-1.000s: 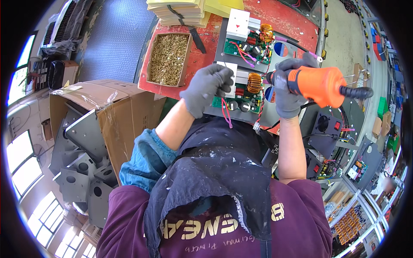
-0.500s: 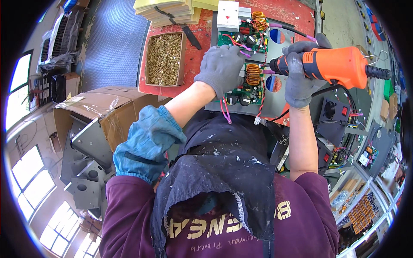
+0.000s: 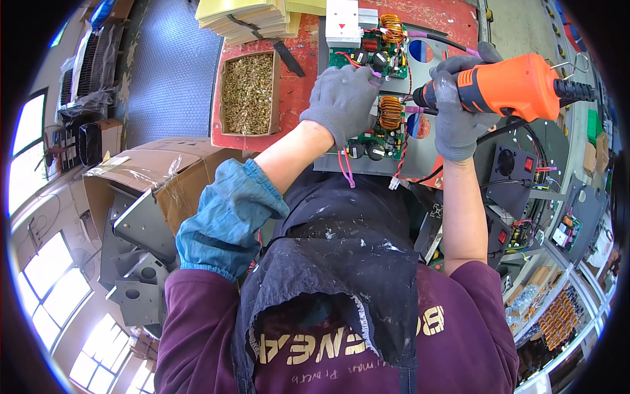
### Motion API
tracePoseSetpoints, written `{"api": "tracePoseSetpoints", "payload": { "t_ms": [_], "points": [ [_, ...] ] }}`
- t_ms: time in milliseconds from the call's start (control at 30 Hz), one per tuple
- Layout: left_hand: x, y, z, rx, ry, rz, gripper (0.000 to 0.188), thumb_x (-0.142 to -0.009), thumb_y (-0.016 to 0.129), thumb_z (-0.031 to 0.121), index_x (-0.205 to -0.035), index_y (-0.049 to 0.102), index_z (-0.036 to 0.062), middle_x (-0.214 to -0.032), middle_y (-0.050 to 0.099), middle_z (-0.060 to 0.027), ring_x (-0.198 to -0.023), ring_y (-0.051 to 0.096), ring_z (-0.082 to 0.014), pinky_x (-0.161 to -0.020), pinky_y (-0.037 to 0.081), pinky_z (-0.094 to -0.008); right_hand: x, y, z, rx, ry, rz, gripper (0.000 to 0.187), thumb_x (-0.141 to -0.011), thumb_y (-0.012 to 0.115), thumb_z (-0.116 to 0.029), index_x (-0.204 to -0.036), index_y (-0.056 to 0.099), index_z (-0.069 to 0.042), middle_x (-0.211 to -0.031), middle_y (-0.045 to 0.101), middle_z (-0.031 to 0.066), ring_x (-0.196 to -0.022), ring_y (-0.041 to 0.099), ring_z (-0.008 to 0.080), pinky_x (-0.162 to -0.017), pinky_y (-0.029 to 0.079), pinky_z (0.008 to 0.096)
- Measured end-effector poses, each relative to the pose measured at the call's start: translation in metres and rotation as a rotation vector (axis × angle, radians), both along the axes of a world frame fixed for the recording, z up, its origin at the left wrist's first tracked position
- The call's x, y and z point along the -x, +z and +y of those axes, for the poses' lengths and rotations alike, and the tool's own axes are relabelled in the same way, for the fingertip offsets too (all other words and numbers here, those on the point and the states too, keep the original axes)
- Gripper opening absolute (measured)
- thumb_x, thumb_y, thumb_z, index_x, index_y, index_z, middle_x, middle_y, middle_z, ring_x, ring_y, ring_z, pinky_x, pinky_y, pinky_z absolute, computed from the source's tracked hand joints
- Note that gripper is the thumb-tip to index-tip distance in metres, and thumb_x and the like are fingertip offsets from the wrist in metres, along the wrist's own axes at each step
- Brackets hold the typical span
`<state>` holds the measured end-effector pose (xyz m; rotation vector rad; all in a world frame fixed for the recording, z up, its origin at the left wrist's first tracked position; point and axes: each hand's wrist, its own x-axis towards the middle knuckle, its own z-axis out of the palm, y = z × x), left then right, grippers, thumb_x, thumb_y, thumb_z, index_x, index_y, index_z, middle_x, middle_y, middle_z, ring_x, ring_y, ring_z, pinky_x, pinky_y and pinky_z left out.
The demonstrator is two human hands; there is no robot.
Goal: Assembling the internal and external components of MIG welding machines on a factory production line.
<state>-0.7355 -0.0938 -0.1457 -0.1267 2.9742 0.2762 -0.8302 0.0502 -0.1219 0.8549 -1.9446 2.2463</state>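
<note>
In a grey glove, my right hand [image 3: 454,108] wraps round an orange electric screwdriver [image 3: 508,87] lying nearly level. Its black nose points left at the nearer green circuit board [image 3: 373,139], which carries a copper-wound coil [image 3: 390,112]. My left hand [image 3: 342,98], gloved too, rests over the left part of this board with its fingers curled; what they hold is hidden. A second circuit board [image 3: 397,64] with a like coil sits just beyond. Both boards lie on a grey metal plate [image 3: 420,150] with round holes. Red wires [image 3: 346,164] with purple ends hang off the near edge.
A carton of small brass-coloured parts [image 3: 248,95] stands left on the red table [image 3: 298,88]. Behind it lies a stack of yellowish sheets [image 3: 246,20]. A cardboard box [image 3: 154,164] with grey metal brackets is at left. Grey housings [image 3: 510,174] with red switches and cables stand at right.
The view has shifted slightly. The screwdriver's rear end has tipped up a little in the picture. My left hand stays over the nearer board, nearly still.
</note>
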Motion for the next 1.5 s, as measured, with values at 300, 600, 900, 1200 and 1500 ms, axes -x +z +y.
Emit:
{"api": "tracePoseSetpoints", "payload": {
  "t_ms": [300,600,900,1200,1500],
  "points": [
    [0.002,-0.003,0.003,-0.018,0.033,-0.012,0.041,-0.067,0.078,0.034,-0.101,0.069,0.0120,-0.101,0.060,-0.0059,-0.098,0.060,-0.0244,-0.082,0.050,-0.0400,0.003,-0.005,-0.005,-0.049,0.000,0.038,0.038,-0.072,0.068,-0.002,-0.104,0.048,-0.002,-0.079,0.060,0.0020,-0.071,0.059,0.0130,-0.071,0.049,0.0301],
    [-0.001,-0.006,0.006,-0.023,0.073,-0.006,0.042,-0.067,0.078,0.034,-0.100,0.068,0.0114,-0.101,0.060,-0.0058,-0.097,0.060,-0.0246,-0.080,0.050,-0.0403,0.004,-0.010,-0.014,-0.071,-0.060,0.074,0.023,-0.070,0.070,-0.002,-0.088,0.056,-0.006,-0.075,0.059,-0.0014,-0.067,0.057,0.0096,-0.065,0.048,0.0256],
    [-0.002,-0.010,0.008,-0.020,0.103,-0.021,0.045,-0.068,0.077,0.035,-0.105,0.068,0.0126,-0.102,0.060,-0.0057,-0.099,0.060,-0.0251,-0.081,0.050,-0.0405,0.007,-0.022,-0.014,-0.131,-0.192,0.138,0.016,-0.072,0.069,-0.001,-0.082,0.057,-0.006,-0.076,0.057,-0.0009,-0.071,0.056,0.0078,-0.068,0.047,0.0224],
    [-0.017,0.005,-0.025,-1.128,0.540,-0.007,0.022,-0.091,0.052,0.005,-0.108,0.066,0.0044,-0.095,0.064,-0.0049,-0.084,0.063,-0.0132,-0.069,0.052,-0.0272,-0.001,0.008,-0.002,0.092,0.319,-0.114,0.056,-0.077,0.061,0.007,-0.129,0.042,0.003,-0.099,0.057,0.0079,-0.086,0.058,0.0140,-0.075,0.052,0.0289],
    [-0.086,-0.004,-0.033,-2.167,1.053,0.108,0.031,-0.096,0.056,0.035,-0.102,0.058,0.0043,-0.081,0.059,-0.0032,-0.068,0.057,-0.0125,-0.052,0.046,-0.0200,-0.004,0.065,-0.005,0.261,0.417,0.061,0.054,-0.081,0.056,-0.010,-0.130,0.040,0.004,-0.088,0.056,0.0121,-0.082,0.058,0.0197,-0.079,0.050,0.0394]
  ]
}}
